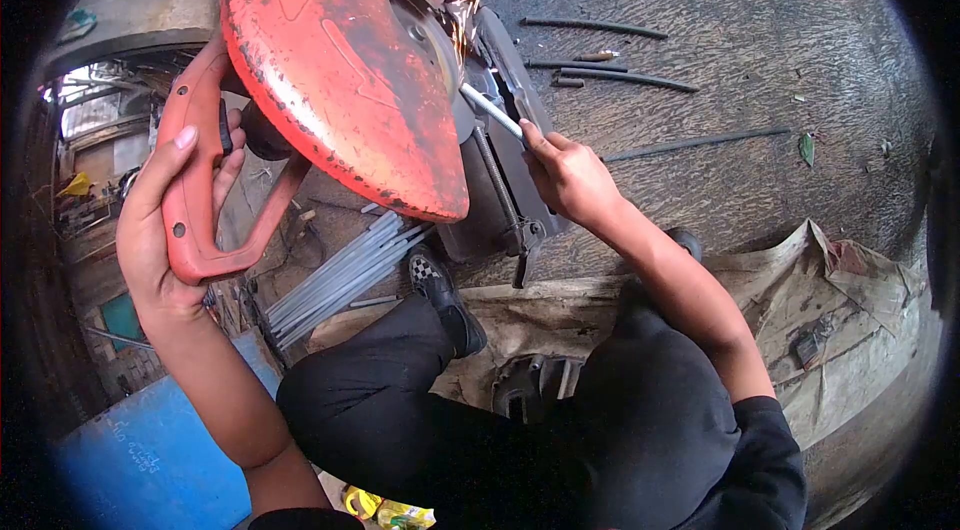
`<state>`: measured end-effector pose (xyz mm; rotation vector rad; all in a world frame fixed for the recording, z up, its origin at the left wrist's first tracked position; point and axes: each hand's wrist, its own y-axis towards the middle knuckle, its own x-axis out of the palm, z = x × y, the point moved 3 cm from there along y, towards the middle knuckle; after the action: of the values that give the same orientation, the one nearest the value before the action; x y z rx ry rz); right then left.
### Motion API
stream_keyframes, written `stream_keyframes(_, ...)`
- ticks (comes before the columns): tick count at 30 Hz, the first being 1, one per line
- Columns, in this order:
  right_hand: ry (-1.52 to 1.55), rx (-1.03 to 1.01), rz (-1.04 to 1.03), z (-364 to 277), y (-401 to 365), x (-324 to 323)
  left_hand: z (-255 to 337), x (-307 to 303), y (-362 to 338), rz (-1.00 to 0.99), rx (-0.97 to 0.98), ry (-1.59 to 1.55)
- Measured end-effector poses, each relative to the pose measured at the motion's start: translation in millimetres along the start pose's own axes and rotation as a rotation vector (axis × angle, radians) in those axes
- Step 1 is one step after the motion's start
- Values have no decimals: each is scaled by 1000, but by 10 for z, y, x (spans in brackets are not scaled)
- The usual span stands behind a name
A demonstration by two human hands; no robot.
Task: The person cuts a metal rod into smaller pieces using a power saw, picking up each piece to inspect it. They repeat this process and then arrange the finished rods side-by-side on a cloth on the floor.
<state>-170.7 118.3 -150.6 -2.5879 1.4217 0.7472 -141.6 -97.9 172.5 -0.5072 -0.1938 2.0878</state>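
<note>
My left hand point(160, 220) is wrapped round the red handle point(185, 170) of a cut-off saw, fingers near its black trigger. The saw's scuffed red guard point(340, 80) covers much of the upper left. My right hand point(570, 175) grips a thin grey metal rod point(490, 110) between thumb and fingers. The rod's far end touches the disc beside the guard, and sparks point(463, 30) fly up from there. Below the disc lies the saw's dark base point(500, 220), with a threaded screw point(492, 175) running along it. The guard hides most of the disc.
A bundle of grey rods point(335, 280) lies left of my shoe point(445, 300). Several dark rods point(630, 78) and a green leaf point(807, 148) are on the ground at right. A crumpled tarp point(830, 330) spreads at lower right, a blue panel point(165, 450) at lower left.
</note>
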Motion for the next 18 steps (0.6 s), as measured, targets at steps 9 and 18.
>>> stream_keyframes(9, 1017, 431, -249, 264, 51, -28, -8, -109, 46, -91, -16, 57)
stream_keyframes(18, 733, 374, -306, 212, 37, 67, 6, 11, -17, -8, 11, 40)
